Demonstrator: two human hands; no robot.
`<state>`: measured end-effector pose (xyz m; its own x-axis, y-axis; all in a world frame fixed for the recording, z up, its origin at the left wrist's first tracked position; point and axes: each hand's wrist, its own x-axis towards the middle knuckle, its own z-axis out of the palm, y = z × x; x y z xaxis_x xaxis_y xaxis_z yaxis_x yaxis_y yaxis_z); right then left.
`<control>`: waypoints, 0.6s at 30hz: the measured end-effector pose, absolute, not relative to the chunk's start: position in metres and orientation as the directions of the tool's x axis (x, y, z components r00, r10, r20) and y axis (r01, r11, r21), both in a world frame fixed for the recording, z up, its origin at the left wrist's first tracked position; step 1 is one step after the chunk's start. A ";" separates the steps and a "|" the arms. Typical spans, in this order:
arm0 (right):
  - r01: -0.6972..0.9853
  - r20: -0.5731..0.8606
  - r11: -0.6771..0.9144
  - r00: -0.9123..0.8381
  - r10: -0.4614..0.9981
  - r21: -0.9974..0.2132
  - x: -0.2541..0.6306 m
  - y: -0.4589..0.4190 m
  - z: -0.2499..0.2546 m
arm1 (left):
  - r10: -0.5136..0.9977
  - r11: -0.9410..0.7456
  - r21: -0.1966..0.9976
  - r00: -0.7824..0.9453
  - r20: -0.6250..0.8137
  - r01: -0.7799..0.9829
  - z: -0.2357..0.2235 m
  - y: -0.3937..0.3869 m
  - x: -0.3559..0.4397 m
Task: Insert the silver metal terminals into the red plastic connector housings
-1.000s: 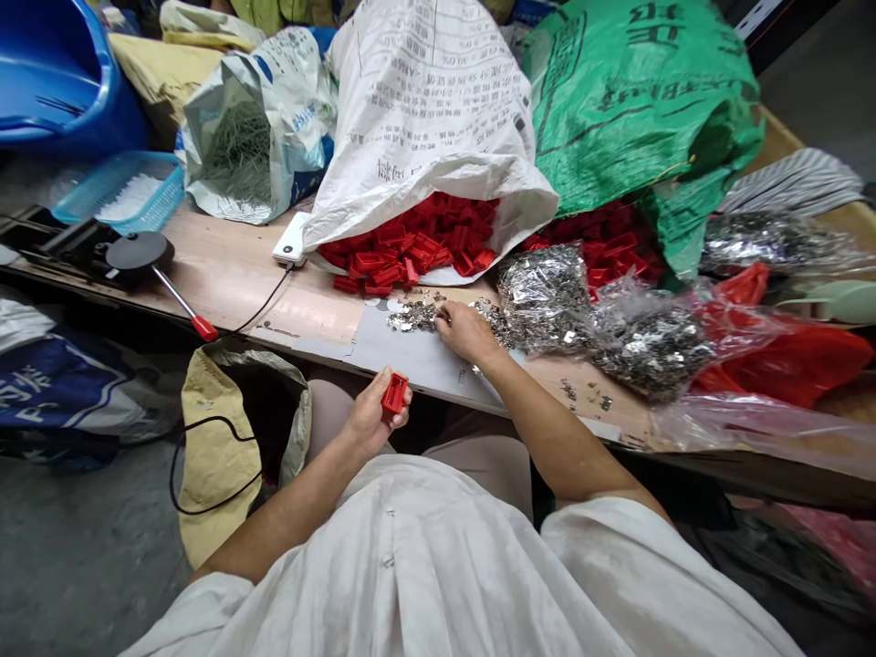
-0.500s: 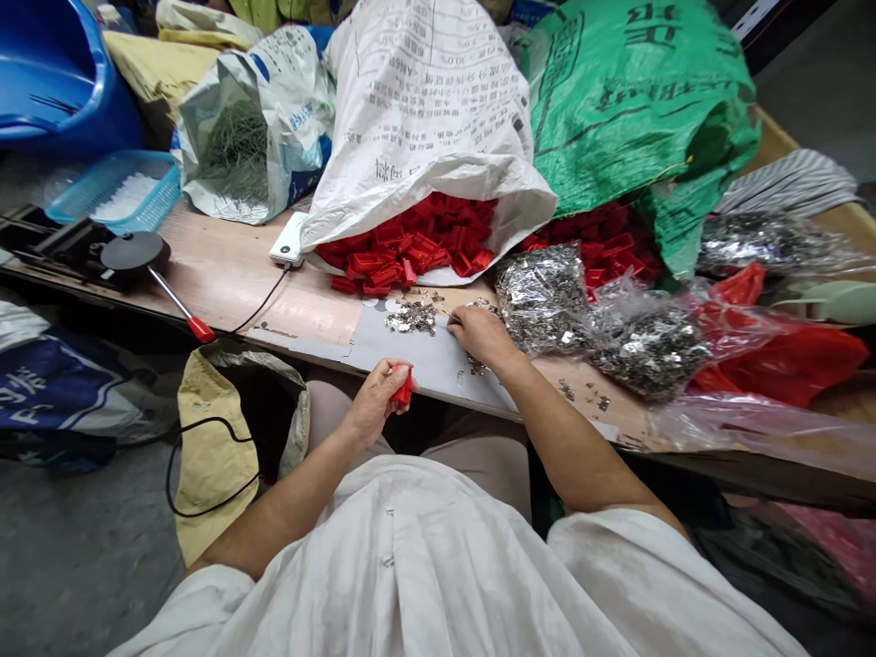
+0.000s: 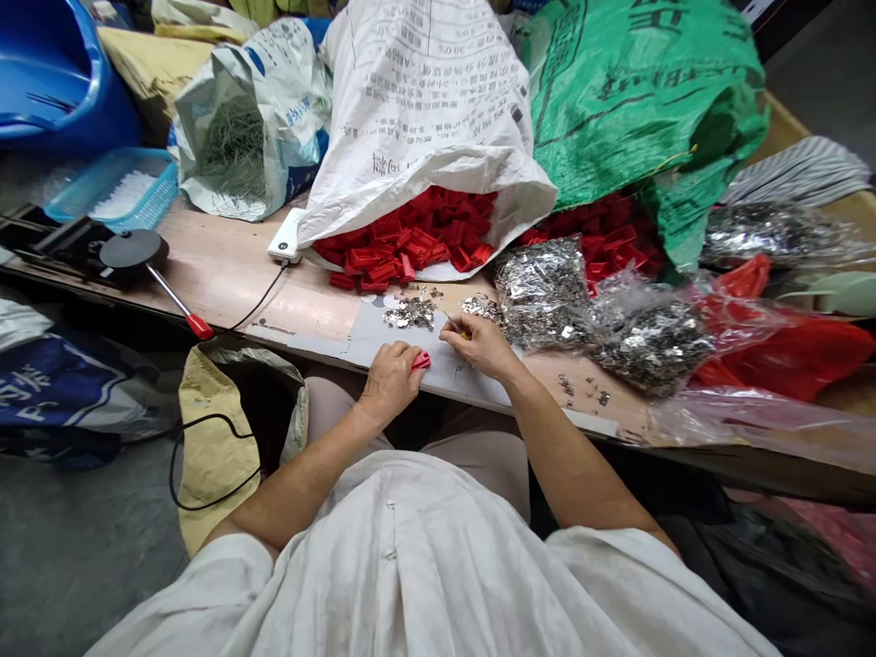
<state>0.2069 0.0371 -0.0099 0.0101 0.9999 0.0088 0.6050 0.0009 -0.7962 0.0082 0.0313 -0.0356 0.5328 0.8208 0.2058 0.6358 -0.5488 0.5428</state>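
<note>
At the near edge of the table [image 3: 219,265], the left hand [image 3: 389,381] is gripping a red part [image 3: 422,360], while the right hand [image 3: 483,349] near it is pinching a slim tool [image 3: 452,323], small metal pieces [image 3: 409,313] are lying beyond, and a white sack [image 3: 431,82] holding more red pieces [image 3: 411,245] is resting farther back.

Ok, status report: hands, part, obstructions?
Left hand grips red part. Right hand holds slim tool, apart from it. Metal bits just beyond, seemingly not in the way.

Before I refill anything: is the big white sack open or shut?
Open: the big white sack gapes, showing red pieces in its mouth.
</note>
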 end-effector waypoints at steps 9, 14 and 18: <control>0.515 -0.096 -0.100 0.033 0.995 -0.851 0.189 0.015 -0.015 | 0.824 -0.556 0.509 0.519 0.230 0.657 -0.039 0.027 0.010; 0.569 0.010 -0.034 0.074 0.997 -0.822 0.181 0.013 -0.018 | 0.836 -0.541 0.492 0.500 0.226 0.682 -0.038 0.025 0.013; 0.612 0.083 0.003 0.101 0.991 -0.791 0.177 0.011 -0.018 | 0.839 -0.540 0.474 0.487 0.242 0.696 -0.039 0.022 0.015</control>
<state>0.1770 0.0114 -0.0184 0.1015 0.9914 0.0827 0.6122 0.0033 -0.7907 0.0150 0.0219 -0.0393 0.4867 0.8393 0.2423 0.6957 -0.5401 0.4736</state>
